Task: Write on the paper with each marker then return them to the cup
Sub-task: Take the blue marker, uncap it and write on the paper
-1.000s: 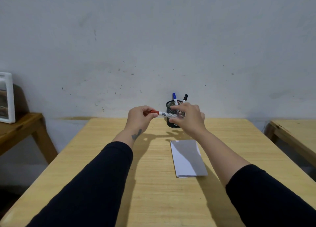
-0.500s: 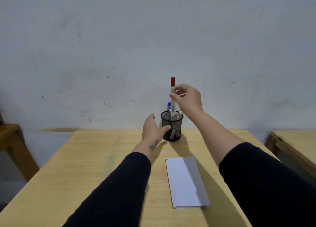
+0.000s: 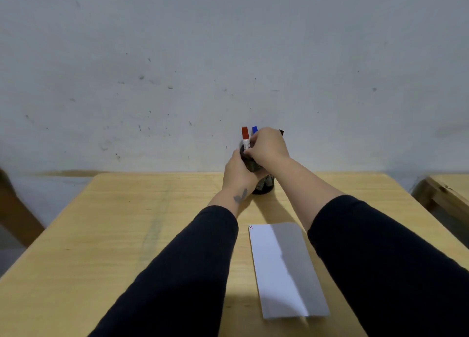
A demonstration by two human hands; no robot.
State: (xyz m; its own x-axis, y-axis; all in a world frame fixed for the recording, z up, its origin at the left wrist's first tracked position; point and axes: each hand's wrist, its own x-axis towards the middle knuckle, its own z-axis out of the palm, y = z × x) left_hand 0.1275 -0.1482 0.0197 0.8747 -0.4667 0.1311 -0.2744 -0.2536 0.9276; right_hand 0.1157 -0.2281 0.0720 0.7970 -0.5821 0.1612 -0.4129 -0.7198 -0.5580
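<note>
- Right hand point(image 3: 267, 146) fingers point(image 3: 250, 150) closed around the white barrel of the red-capped marker point(image 3: 245, 136), pinching it just above the rim of the black mesh metal cup point(image 3: 265, 184); cap sticks up past the fingertips.
- Left hand point(image 3: 237, 170) wrapped on the cup's left side, fingers curled against the mesh, apparently steadying it on the pale wooden counter point(image 3: 127, 222).
- Key relation: the marker's long axis is close to upright, cap up, lower end down inside the cup directly below the right fingers. Release or a short push straight down looks like all that's left for this one.
- Blue-capped marker point(image 3: 254, 130) stands just behind the right fingers, touching or nearly touching the red one; cannot tell which. A dark cap tip point(image 3: 281, 132) pokes out on the far right side of the right hand, likely a black marker, mostly hidden.
- Right hand is nearer both other markers; the blue one lies just right of the red one.
- Folded white paper sheet point(image 3: 269, 268) lies flat on the counter, well back from the fingers under the right forearm; small red and dark marks at its far left corner.
- Judgement: red marker is being returned; blue looks not yet used.
</note>
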